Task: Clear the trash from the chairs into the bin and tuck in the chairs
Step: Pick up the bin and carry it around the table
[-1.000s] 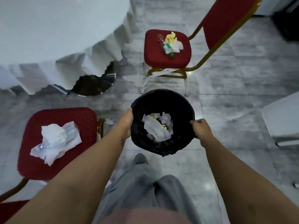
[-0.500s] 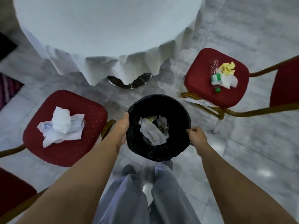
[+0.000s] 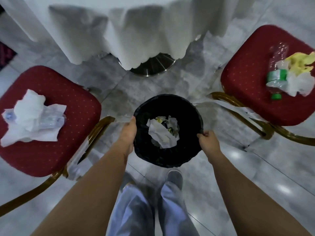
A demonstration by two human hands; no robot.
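Note:
I hold a round black bin (image 3: 190, 150) lined with a black bag, between two red chairs. My left hand (image 3: 128, 132) grips its left rim and my right hand (image 3: 207, 140) grips its right rim. Crumpled paper (image 3: 162, 132) lies inside the bin. The left chair (image 3: 51, 145) carries white tissue and a crushed clear bottle (image 3: 32, 116). On the right chair (image 3: 245, 86) lie a clear bottle with a green label and cap, yellow paper and white tissue (image 3: 289, 72).
A round table with a white draped cloth (image 3: 136, 31) stands ahead, its steel base (image 3: 153, 65) on the grey marble floor. Gold chair frames (image 3: 238, 108) flank the bin. My legs and shoes (image 3: 173, 178) are below it.
The view has swung toward the table. Both chairs now sit at either side and the bin hangs closer to the table base. Both hands keep their hold on the rim.

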